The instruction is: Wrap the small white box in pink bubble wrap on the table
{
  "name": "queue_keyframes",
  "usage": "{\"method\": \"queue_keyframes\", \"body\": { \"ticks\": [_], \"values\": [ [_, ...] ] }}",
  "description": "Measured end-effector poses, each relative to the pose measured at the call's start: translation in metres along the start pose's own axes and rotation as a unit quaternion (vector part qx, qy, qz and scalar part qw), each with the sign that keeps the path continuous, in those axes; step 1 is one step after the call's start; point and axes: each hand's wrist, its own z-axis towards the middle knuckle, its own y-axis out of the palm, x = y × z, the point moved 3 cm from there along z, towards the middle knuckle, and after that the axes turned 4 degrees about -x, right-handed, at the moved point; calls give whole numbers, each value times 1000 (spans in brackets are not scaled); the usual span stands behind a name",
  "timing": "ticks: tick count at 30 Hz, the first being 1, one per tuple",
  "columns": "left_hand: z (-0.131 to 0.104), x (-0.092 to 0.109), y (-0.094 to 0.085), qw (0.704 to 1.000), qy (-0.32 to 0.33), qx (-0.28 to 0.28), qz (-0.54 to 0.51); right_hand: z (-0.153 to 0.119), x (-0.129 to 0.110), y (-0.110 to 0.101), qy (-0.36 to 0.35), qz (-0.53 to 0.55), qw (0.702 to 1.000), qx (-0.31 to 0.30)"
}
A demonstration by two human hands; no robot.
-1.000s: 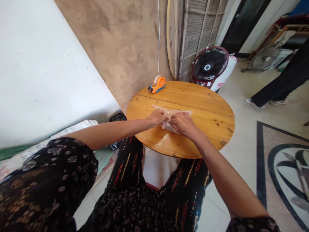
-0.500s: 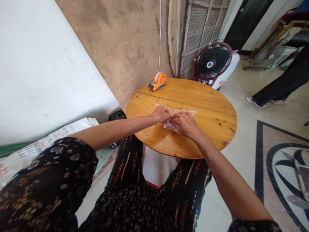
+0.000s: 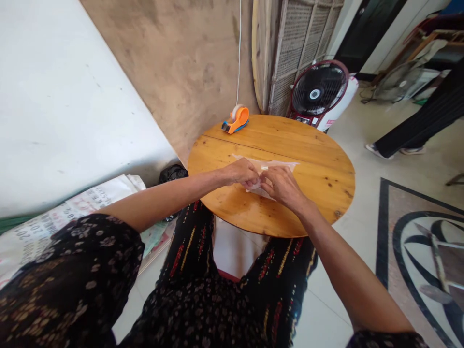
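Note:
A thin, translucent plastic bag [image 3: 286,165] lies crumpled on the round wooden table [image 3: 319,193] between my hands. My left hand [image 3: 243,173] has its fingers curled closed on the bag's near middle part. Close beside it, my right hand [image 3: 280,182] pinches the plastic with bent fingers. A small pale strip [image 3: 264,168] shows at the right fingertips; what it is I cannot make out. The fingers hide the middle of the bag. Farther back on the table stands an orange tape dispenser [image 3: 239,118] with a roll of clear tape.
A fan [image 3: 319,92] stands behind the table, beside a woven panel [image 3: 290,63]. A wooden board [image 3: 174,58] leans against the white wall. White printed sacks [image 3: 72,222] and a black bag [image 3: 173,174] lie at left. A person's legs [image 3: 416,116] are at right.
My hands have drawn slightly apart, and the small pale strip now shows by the right fingers. The bag stays between them. The whole view has shifted a little.

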Motion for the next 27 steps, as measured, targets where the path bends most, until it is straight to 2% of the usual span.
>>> {"method": "queue_keyframes", "body": {
  "ticks": [3, 7, 10, 13, 15, 17, 21, 24, 27],
  "values": [
    [1, -3, -1, 998, 41, -31, 36, -2, 2, 0, 15, -8, 1000, 4],
    [4, -7, 0, 978, 130, -42, 155, -4, 5, 2, 11, -20, 1000, 14],
    [4, -15, 3, 938, 221, -7, 267, -6, 8, 2, 13, -11, 1000, 19],
    [3, -26, 6, 888, 302, 64, 341, -11, 12, 4, 16, 19, 1000, 17],
    [2, -34, 8, 865, 316, 110, 373, -17, 16, 5, 20, 55, 998, 28],
    [0, -37, 12, 833, 333, 133, 421, -24, 20, 3, 30, 92, 994, 51],
    [-6, -35, 18, 779, 365, 129, 493, -40, 27, -3, 71, 132, 984, 92],
    [-8, -33, 19, 761, 376, 113, 517, -50, 27, -6, 106, 144, 976, 123],
    [-8, -34, 18, 753, 378, 103, 529, -59, 30, 1, 184, 163, 960, 132]
  ]
}}
